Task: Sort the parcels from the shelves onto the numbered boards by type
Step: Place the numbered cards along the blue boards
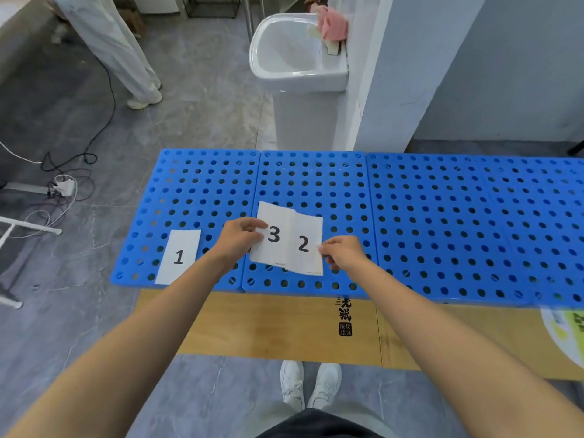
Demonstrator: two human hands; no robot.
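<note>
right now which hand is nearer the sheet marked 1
Left. The left hand pinches the 3 sheet just to the right of the sheet marked 1, apart from it; the right hand pinches the 2 sheet farther right still.

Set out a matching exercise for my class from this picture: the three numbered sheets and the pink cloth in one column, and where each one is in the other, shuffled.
1. sheet marked 1
2. sheet marked 2
3. sheet marked 3
4. pink cloth

A. held in the left hand
B. on the sink's edge
C. lying on the leftmost blue board
D. pinched by the right hand

Pairs: 1-C, 2-D, 3-A, 4-B.
</note>
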